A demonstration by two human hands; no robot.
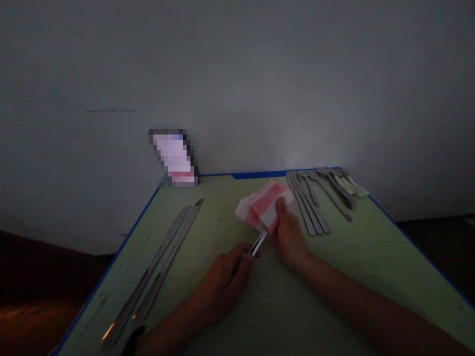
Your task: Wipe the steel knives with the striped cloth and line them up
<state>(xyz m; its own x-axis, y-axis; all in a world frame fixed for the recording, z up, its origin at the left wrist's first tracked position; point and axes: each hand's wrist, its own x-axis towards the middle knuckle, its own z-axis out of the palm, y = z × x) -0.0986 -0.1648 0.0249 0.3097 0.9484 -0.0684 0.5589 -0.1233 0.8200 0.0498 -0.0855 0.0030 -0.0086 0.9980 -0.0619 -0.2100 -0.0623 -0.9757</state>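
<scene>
My left hand (230, 273) is closed around the lower end of a slim, shiny piece of cutlery (259, 243). Its upper end disappears into a pink-and-white cloth (265, 202), so its kind is hidden. My right hand (290, 232) grips that cloth, thumb on top, with the cloth folded about the cutlery. Both hands are over the middle of the table. To the left of my left hand, long metal knives (177, 242) lie side by side, slanting away from me.
On the green table (356, 277), several metal forks or spoons (309, 212) lie at the back right. Beyond them are more utensils, including pale-handled ones (351, 185). A blurred-out phone-like screen (174, 158) leans on the wall (237, 84) at the back left.
</scene>
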